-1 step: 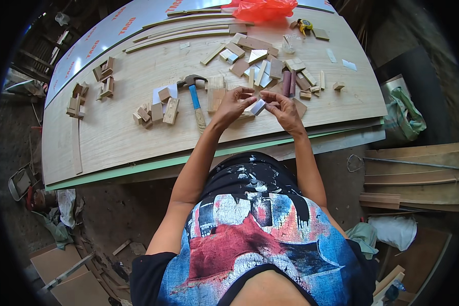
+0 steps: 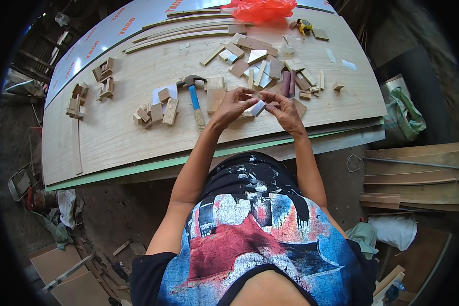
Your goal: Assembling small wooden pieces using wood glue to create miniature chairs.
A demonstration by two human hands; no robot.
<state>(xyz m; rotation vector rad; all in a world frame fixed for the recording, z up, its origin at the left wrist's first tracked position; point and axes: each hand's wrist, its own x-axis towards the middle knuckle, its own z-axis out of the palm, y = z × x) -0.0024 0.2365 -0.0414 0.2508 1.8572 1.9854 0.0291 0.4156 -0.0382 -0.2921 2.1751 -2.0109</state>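
Observation:
My left hand (image 2: 233,106) and my right hand (image 2: 284,109) meet above a large plywood sheet (image 2: 112,132), both pinching a small pale block (image 2: 258,107) between their fingertips. Just left of my left hand lies a hammer (image 2: 194,97) with a blue and wooden handle. A flat wooden offcut (image 2: 215,93) lies under my left hand's far side. Beyond my hands are scattered several wood scraps (image 2: 262,61) and a dark reddish strip (image 2: 285,83).
Small wood blocks (image 2: 155,111) are piled left of the hammer; more blocks (image 2: 104,76) sit toward the left edge. Long thin strips (image 2: 183,30) and a red plastic bag (image 2: 262,9) lie at the far edge. Planks (image 2: 413,173) are stacked on the floor at right.

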